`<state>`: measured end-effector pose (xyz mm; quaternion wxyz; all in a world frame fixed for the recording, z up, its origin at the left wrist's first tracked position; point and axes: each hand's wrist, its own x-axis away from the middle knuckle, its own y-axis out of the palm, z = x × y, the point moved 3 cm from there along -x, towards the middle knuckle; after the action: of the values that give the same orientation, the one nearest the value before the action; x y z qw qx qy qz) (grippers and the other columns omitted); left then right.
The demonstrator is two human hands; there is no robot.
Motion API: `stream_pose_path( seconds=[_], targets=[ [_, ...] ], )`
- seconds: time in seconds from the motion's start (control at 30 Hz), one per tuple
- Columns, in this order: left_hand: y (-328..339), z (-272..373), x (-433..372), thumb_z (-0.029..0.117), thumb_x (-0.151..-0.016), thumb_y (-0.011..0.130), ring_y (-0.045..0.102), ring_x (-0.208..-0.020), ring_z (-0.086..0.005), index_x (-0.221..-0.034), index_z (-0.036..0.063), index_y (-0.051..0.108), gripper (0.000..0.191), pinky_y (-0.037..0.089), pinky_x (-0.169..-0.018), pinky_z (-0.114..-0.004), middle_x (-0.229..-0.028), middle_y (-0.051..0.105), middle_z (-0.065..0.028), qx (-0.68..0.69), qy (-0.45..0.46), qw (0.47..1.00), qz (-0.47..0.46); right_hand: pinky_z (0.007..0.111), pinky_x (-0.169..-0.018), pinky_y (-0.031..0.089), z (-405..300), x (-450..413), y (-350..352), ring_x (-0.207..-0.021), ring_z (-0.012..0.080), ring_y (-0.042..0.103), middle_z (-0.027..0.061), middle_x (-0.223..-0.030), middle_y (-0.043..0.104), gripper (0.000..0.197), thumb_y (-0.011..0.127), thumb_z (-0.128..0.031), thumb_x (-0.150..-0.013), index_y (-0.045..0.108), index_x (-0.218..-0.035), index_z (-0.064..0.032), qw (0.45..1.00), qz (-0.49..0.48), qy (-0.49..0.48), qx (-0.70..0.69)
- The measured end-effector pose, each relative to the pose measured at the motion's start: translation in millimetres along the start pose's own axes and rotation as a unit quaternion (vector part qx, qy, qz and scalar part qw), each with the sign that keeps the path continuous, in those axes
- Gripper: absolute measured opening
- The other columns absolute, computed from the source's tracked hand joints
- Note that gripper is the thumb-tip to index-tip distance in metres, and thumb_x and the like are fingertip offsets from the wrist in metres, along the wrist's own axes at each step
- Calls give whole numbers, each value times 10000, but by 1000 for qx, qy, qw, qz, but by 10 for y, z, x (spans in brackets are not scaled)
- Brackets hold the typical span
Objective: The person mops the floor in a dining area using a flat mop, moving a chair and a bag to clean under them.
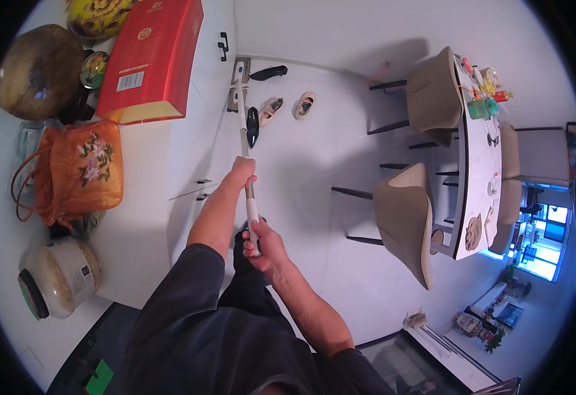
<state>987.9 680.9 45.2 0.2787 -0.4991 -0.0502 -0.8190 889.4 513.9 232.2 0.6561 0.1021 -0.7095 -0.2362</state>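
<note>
A flat mop with a white and metal pole [244,143] runs away from me across the pale tiled floor. My left hand [243,170] is wrapped around the metal part of the pole. Lower down, my right hand [265,244] grips the white handle [252,210] close to its end. The mop head [239,84], with a grey pad, lies by the white cabinet near the wall. One black pump [269,73] lies just right of the head, and another black pump [252,127] lies beside the pole. Two beige shoes, a nearer one [271,111] and a farther one [305,105], stand to the right.
Left, a white cabinet [144,256] bears a red box [154,59], an orange embroidered bag [85,170], a large jar [63,276] and a round brown ornament [41,71]. Right, beige chairs [404,212] with dark legs stand at a white table [478,163] holding small items.
</note>
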Motion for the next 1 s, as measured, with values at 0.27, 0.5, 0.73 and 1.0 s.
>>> stream_pose_path(
  seconds=[0.27, 0.5, 0.73, 1.0],
  targets=[
    [43, -628, 371, 193, -877, 526, 608, -503, -262, -1133, -63, 424, 375, 500, -390, -381, -802, 590, -189, -40, 9, 999, 13, 220, -411, 353, 490, 242, -371, -502, 116, 414, 30, -781, 479, 498, 424, -221, -987, 272, -1449, -327, 998, 24, 57, 6],
    [-92, -468, -39, 228, -860, 562, 569, -479, -282, -1133, -46, 450, 402, 471, -379, -404, -826, 572, -188, -8, 2, 999, 32, 218, -415, 345, 195, -84, -149, -509, 110, 402, 27, -782, 478, 493, 404, -219, -995, 259, -1453, -331, 998, -24, 56, 5],
    [-27, -681, 147, 222, -876, 521, 611, -485, -299, -1124, -54, 396, 392, 490, -399, -406, -737, 592, -185, -66, 25, 998, 0, 222, -415, 343, 428, 36, -352, -514, 109, 398, 30, -789, 481, 471, 411, -252, -1000, 272, -1445, -319, 998, 14, 69, 9],
    [-105, -634, 295, 195, -872, 519, 620, -501, -308, -1214, -85, 356, 470, 508, -417, -402, -801, 607, -228, -77, 10, 997, 22, 224, -424, 339, 681, 24, -412, -495, 124, 401, 37, -788, 482, 446, 428, -306, -1000, 288, -1417, -375, 995, 26, 91, -39]
  ],
)
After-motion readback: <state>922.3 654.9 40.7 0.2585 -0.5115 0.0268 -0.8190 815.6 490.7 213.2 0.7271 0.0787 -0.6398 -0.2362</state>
